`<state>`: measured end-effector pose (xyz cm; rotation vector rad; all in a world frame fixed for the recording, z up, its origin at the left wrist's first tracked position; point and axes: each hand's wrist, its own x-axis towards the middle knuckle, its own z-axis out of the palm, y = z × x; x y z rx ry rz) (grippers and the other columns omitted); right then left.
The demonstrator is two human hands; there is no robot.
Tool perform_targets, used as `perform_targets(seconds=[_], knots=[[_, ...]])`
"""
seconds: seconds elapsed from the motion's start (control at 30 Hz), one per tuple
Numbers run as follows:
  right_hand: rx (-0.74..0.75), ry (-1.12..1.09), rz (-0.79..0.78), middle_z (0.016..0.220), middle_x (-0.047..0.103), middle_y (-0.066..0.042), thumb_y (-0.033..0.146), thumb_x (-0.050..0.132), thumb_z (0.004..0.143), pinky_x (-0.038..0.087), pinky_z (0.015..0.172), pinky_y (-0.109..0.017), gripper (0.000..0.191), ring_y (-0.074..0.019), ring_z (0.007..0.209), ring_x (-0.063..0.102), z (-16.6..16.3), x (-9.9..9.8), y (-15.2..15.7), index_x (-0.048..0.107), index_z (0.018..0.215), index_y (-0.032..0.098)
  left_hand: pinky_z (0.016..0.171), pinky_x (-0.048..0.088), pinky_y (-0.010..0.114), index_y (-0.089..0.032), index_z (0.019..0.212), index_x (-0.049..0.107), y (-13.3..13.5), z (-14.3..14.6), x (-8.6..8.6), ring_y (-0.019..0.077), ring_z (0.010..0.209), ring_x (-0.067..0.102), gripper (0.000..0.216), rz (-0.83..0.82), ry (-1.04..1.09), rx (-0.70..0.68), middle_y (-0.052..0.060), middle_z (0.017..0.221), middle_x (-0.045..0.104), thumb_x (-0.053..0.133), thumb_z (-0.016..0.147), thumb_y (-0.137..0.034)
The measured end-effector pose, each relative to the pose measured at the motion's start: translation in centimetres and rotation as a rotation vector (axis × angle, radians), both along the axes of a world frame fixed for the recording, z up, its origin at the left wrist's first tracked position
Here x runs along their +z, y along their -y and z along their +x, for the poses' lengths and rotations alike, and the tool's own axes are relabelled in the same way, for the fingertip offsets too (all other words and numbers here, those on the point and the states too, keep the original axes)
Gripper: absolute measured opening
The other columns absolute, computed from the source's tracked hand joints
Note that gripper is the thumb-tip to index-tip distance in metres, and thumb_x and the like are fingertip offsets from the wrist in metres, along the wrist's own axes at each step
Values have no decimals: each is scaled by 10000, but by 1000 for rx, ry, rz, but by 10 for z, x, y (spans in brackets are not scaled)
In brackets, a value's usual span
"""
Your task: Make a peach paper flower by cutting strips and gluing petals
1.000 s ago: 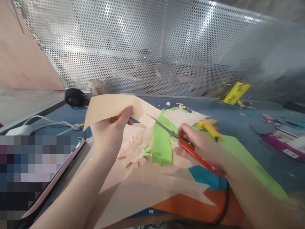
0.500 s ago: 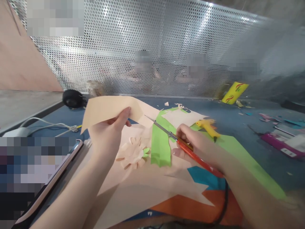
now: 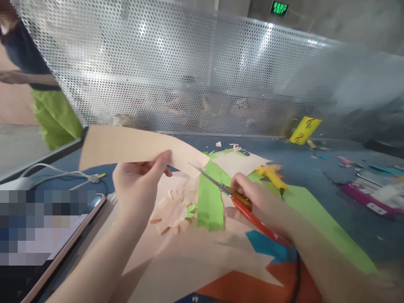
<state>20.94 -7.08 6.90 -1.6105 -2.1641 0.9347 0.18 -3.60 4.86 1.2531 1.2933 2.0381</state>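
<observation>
My left hand [image 3: 142, 174] pinches a long strip of pale peach paper [image 3: 126, 145] between thumb and fingers, holding it up above the table. The fingers of my right hand [image 3: 249, 198] are wrapped round scissors with red handles [image 3: 246, 212]. Their blades [image 3: 210, 179] lie at the lower right end of the strip; whether they are apart there is hard to see. Below my hands lie a peach paper flower [image 3: 173, 210] with a small green leaf [image 3: 191, 211] and a green paper piece [image 3: 211, 202] with a jagged lower edge.
A yellow glue gun [image 3: 273, 176] lies beyond my right hand. Orange paper [image 3: 240, 290], blue paper [image 3: 268, 246] and light green paper [image 3: 325, 223] spread nearby. A tablet-like device [image 3: 91, 214] and white cable [image 3: 63, 179] are at left. A perforated metal panel [image 3: 151, 63] stands behind; a person [image 3: 34, 75] is beyond.
The peach strip has swung out flatter and further left in my left hand. My view has tilted up slightly, and a person now shows at the far left.
</observation>
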Motion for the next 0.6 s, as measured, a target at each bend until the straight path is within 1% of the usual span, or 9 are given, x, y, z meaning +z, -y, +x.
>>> perform_targets(seconds=[0.17,0.3,0.37,0.43,0.5,0.53,0.6], knots=[[13,-42,-11,649,355,73,362,585,741,305,554,-248,308,-112,587,335,-3,3,0,307,788,236,464,424,257,-177,622,684,-1,-5,-3,112,471,523,104,-1,58,-39,-11,567,626,730,640,-269],[43,-87,-5,664,340,73,347,591,747,303,566,-249,309,-106,591,314,-2,-2,-2,308,794,233,485,458,250,-193,666,680,-2,-8,-4,110,481,544,123,26,88,-157,-6,624,656,720,657,-309],[50,-114,3,667,325,73,350,593,750,304,566,-247,314,-105,592,306,-1,-5,-3,305,792,233,509,477,252,-185,674,677,-1,-7,-4,115,487,561,152,-22,7,-259,7,628,668,692,686,-336],[53,-127,20,665,310,74,357,583,760,302,563,-246,307,-105,590,301,0,-8,-4,303,788,233,500,472,250,-172,660,673,-1,-5,-4,120,474,563,184,-127,-130,-398,24,607,671,670,704,-351],[56,-127,31,658,304,76,358,581,763,298,560,-246,302,-104,585,299,0,-9,-5,307,787,232,488,461,252,-165,648,675,0,-3,-4,130,473,564,207,-240,-263,-499,45,598,674,659,710,-362],[54,-124,33,654,304,76,357,586,760,296,558,-246,304,-104,583,299,0,-10,-5,310,788,231,489,459,257,-166,646,677,0,-2,-5,135,478,565,215,-276,-308,-524,54,607,677,651,715,-368],[49,-118,31,652,310,76,352,599,752,298,557,-246,309,-104,584,302,0,-10,-6,318,794,230,505,463,263,-171,647,676,1,0,-5,139,494,568,223,-298,-349,-531,60,622,682,635,728,-374]])
